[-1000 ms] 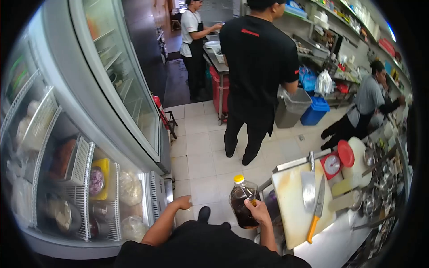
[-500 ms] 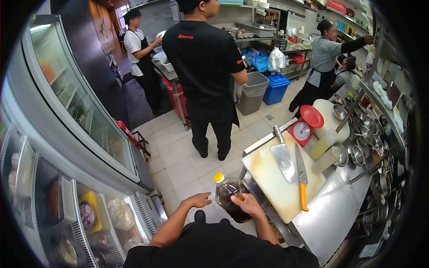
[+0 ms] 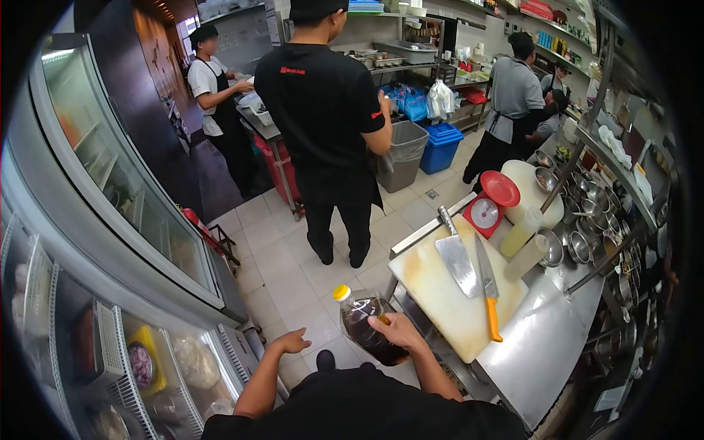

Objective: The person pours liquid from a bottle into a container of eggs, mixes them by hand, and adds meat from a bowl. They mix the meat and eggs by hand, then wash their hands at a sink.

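Note:
A clear plastic bottle of dark brown liquid, with a yellow cap, hangs tilted in front of my body above the floor. My right hand is wrapped around its side. To the left of the bottle, apart from it, my left hand holds nothing, its fingers stretched toward the bottle. Right of my right hand is a cutting board bearing a cleaver and an orange-handled knife.
An upright glass-door fridge and open shelves with a yellow tub line my left. A steel counter carries a red scale and squeeze bottles. Ahead stands a person in black, near a grey bin.
The bottle and both hands sit slightly further left in view. My left hand is a little further from the bottle. The view has shifted, and a co-worker at the back right has lowered an arm.

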`<state>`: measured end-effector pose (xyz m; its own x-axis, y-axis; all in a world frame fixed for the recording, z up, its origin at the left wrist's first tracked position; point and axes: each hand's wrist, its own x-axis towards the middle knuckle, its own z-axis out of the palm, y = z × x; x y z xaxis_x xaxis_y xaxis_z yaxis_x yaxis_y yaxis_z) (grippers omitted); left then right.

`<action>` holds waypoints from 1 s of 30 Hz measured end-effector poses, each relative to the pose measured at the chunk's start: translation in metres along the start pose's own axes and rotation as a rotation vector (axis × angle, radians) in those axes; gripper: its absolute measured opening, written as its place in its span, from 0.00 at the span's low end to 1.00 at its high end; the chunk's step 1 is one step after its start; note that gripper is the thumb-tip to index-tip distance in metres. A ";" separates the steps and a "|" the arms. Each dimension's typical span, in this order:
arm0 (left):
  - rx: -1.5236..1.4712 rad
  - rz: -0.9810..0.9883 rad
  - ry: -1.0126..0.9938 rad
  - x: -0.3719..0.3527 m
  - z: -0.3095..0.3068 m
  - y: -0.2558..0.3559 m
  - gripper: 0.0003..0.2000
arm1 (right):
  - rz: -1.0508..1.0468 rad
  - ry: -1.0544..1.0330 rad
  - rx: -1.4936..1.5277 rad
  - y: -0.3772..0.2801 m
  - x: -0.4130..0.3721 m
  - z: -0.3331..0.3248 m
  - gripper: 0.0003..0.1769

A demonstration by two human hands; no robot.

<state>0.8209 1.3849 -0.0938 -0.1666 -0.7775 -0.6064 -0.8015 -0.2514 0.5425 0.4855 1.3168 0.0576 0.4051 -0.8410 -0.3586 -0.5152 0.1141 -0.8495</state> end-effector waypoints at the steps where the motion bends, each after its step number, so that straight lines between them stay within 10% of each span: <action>1: 0.002 -0.021 0.014 0.001 -0.004 0.001 0.38 | -0.007 -0.005 0.005 -0.005 0.003 -0.001 0.30; 14: -0.221 0.256 -0.050 0.074 -0.007 0.044 0.40 | -0.232 0.185 0.445 -0.033 0.085 0.013 0.26; 19: -0.251 -0.010 -0.100 0.103 -0.063 0.022 0.30 | -0.041 0.218 0.637 -0.056 0.125 0.006 0.25; 23: -0.594 0.167 0.092 0.172 -0.110 -0.028 0.07 | -0.061 0.381 0.640 -0.082 0.168 0.009 0.24; 30: -0.506 0.347 0.042 0.226 -0.272 0.059 0.08 | 0.018 0.550 0.914 -0.090 0.239 0.006 0.23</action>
<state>0.8918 1.0381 -0.0404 -0.3381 -0.8825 -0.3270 -0.3310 -0.2137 0.9191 0.6335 1.1084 0.0463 -0.1117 -0.9322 -0.3443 0.3368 0.2905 -0.8956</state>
